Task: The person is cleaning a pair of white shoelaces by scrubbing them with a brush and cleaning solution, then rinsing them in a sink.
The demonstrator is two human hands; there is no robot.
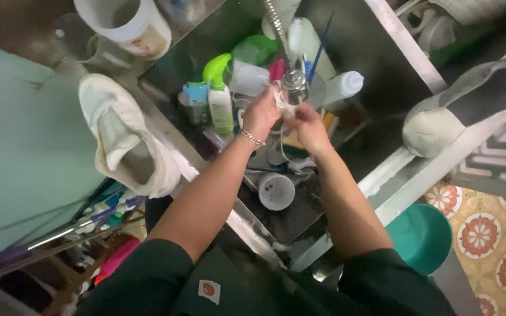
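Green sleeves and bare forearms reach away from me over the front rim of the stainless steel sink, and both hands meet under the flexible metal tap. The left hand, a chain bracelet at its wrist, and the right hand are closed together on a small whitish scrap of cloth or lace, pinched between their fingertips just below the spout; what exactly it is I cannot tell. It looks to be mid-wash, I would judge, not yet wrung or set aside. Below the hands a round grey cup lies in the basin. Left of them a worn white sneaker rests on the rim, and its partner, a second white sneaker, sits on the right ledge. Further back stands a white spray bottle with a green trigger.
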